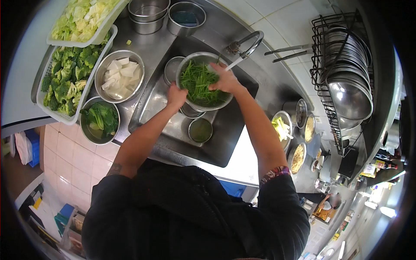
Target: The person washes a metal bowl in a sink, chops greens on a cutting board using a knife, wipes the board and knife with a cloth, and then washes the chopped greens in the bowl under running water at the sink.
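A steel bowl (219, 103) of cut green vegetables (197, 82) is held over the sink (158, 102). My left hand (177, 95) grips the bowl's left rim, fingers closed. Inside the right part of the bowl, my right hand (226, 80) has its fingers spread at the edge of the greens. Water runs from the curved faucet (255, 43) beside my right hand. Beneath and left of the bowl are other steel bowls (172, 69), partly hidden. A small bowl of greenish liquid (200, 130) stands on the sink floor.
Left of the sink are a bowl of white pieces (120, 74), a bowl of leafy greens (100, 120), a broccoli basket (71, 78) and a cabbage basket (84, 19). A wire rack (323, 65) holds stacked bowls at right. Another person (331, 202) is in the far background.
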`<state>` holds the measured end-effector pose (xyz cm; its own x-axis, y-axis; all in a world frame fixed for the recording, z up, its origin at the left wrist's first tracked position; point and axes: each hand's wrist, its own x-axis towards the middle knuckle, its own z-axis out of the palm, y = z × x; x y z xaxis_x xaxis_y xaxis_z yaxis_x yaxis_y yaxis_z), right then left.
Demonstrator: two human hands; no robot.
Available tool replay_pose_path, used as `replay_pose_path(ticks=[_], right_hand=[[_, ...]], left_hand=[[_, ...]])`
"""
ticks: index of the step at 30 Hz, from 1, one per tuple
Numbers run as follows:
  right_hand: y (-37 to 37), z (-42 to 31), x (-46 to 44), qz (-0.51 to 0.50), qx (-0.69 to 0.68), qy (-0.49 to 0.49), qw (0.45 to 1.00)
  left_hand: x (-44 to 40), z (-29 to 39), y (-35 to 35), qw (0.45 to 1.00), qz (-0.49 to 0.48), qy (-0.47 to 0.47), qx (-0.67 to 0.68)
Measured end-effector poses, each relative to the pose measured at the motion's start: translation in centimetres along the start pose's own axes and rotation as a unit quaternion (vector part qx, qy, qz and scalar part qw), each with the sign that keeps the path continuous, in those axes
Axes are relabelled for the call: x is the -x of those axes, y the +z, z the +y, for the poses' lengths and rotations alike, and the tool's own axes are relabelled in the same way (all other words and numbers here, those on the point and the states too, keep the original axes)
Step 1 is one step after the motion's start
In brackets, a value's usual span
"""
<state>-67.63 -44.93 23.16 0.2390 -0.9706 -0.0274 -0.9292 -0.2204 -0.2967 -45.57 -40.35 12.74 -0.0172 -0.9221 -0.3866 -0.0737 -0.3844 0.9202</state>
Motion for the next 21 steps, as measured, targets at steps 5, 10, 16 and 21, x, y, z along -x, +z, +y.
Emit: replay_pose_path(ticks=[5,10,16,21], right_hand=[[1.3,-1.3,0.2,-0.079,0.069,0.089,0.991],[0.5,-0.3,-0.7,-0.061,0.023,0.115,0.991],[-0.9,-0.6,0.0,-0.127,-0.211,0.071,0.966],[2.0,-0.4,0.3,-0.086,-0.018,0.072,0.993]], left_hand=[[0.5,-0.6,1.1,0.998,-0.028,0.035,0.045],[0.4,0.0,-0.1,0.999,-0.024,0.018,0.039],[-1.1,-0.9,0.7,0.999,0.020,0.046,-0.011],[0.4,1.1,0.7,0.998,-0.042,0.040,0.021]])
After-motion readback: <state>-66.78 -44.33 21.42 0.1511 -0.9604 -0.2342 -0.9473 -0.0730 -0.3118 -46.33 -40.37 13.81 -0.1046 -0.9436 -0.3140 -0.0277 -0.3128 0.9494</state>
